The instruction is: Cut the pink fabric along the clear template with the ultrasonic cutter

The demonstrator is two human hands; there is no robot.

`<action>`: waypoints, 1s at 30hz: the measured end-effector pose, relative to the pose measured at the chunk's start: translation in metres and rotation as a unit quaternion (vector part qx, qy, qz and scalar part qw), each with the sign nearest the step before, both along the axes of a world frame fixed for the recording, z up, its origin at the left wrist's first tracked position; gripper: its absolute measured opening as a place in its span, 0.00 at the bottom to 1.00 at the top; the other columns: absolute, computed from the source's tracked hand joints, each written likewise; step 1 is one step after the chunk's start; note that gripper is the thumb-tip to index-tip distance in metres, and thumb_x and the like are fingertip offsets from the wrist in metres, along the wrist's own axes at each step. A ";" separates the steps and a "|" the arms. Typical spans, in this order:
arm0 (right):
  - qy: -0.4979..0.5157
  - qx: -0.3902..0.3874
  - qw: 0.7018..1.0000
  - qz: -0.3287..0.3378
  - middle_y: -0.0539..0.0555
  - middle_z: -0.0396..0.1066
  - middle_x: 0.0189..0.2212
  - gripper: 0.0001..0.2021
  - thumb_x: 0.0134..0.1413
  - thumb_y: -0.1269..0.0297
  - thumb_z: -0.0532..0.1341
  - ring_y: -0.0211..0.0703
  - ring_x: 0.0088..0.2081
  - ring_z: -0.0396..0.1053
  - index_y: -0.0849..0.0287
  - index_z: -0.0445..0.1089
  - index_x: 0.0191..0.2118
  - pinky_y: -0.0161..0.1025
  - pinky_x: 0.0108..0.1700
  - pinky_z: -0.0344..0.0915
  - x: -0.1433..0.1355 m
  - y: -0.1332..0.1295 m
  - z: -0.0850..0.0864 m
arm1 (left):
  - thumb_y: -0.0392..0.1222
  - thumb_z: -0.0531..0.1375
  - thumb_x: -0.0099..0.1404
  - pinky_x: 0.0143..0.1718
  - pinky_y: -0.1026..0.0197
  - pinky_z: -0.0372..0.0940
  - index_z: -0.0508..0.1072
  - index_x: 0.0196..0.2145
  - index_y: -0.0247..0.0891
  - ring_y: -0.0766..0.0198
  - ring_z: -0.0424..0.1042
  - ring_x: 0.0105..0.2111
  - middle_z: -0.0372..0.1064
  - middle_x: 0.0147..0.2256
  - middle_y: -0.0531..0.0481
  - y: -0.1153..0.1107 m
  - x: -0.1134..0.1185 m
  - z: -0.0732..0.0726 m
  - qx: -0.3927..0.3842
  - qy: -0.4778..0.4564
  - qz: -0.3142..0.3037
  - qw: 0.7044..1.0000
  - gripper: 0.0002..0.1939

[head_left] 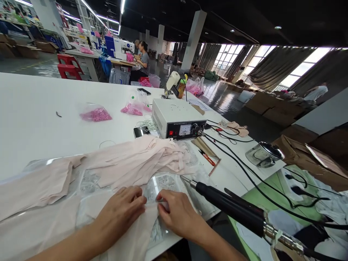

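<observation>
My left hand point(122, 206) is closed, its thumb and fingers pinching the upper edge of a pale pink fabric piece point(140, 235). At that piece's right corner, the thumb and forefinger of my right hand point(179, 215) are pressed together on the cloth. The fabric hangs down toward the front edge of the table. A clear plastic sheet point(165, 181) lies under and beyond my fingers. Just right of it points the metal tip of a black pen-shaped tool point(228, 201) with a cable. A pile of pale pink fabric strips point(136, 156) lies beyond my hands.
A white control box point(176, 112) stands behind the pile, cables running right. Orange-handled thread snips point(207, 157) and a glass jar point(263, 154) lie to the right. Bags of pink pieces point(96, 114) rest farther back. A person point(143, 59) sits at a sewing machine beyond.
</observation>
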State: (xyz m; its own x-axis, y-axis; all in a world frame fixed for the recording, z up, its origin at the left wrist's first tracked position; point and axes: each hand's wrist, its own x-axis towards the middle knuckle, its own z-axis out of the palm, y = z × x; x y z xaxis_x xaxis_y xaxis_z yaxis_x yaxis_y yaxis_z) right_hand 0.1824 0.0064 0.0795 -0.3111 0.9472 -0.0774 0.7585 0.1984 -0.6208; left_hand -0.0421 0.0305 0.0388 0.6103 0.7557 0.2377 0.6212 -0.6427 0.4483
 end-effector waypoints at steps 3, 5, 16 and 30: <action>-0.039 0.024 0.999 0.014 0.58 0.78 0.38 0.10 0.57 0.74 0.59 0.53 0.40 0.75 0.58 0.71 0.43 0.44 0.41 0.62 0.001 -0.004 -0.005 | 0.35 0.49 0.76 0.42 0.58 0.62 0.73 0.42 0.44 0.58 0.69 0.39 0.68 0.44 0.47 0.003 -0.004 -0.002 0.044 -0.014 -0.047 0.998 0.14; -0.057 0.038 0.997 0.018 0.58 0.77 0.38 0.08 0.57 0.73 0.59 0.52 0.37 0.75 0.58 0.71 0.42 0.43 0.38 0.61 0.001 -0.004 -0.009 | 0.35 0.49 0.77 0.43 0.58 0.63 0.73 0.48 0.46 0.58 0.69 0.41 0.67 0.47 0.47 0.006 -0.007 0.000 0.062 -0.019 -0.080 0.995 0.14; -0.053 0.206 0.977 0.008 0.55 0.73 0.38 0.09 0.52 0.76 0.61 0.46 0.33 0.74 0.56 0.68 0.38 0.39 0.30 0.63 0.005 -0.007 -0.024 | 0.26 0.43 0.76 0.46 0.49 0.63 0.66 0.60 0.33 0.55 0.68 0.40 0.69 0.41 0.41 0.010 -0.015 0.016 0.129 -0.010 -0.217 0.967 0.21; -0.009 0.312 0.950 -0.010 0.54 0.70 0.33 0.07 0.52 0.78 0.59 0.43 0.33 0.69 0.57 0.67 0.31 0.40 0.33 0.68 0.011 -0.013 -0.034 | 0.25 0.43 0.76 0.48 0.47 0.62 0.64 0.61 0.26 0.56 0.66 0.35 0.70 0.38 0.43 0.004 -0.015 0.009 0.152 0.065 -0.233 0.958 0.21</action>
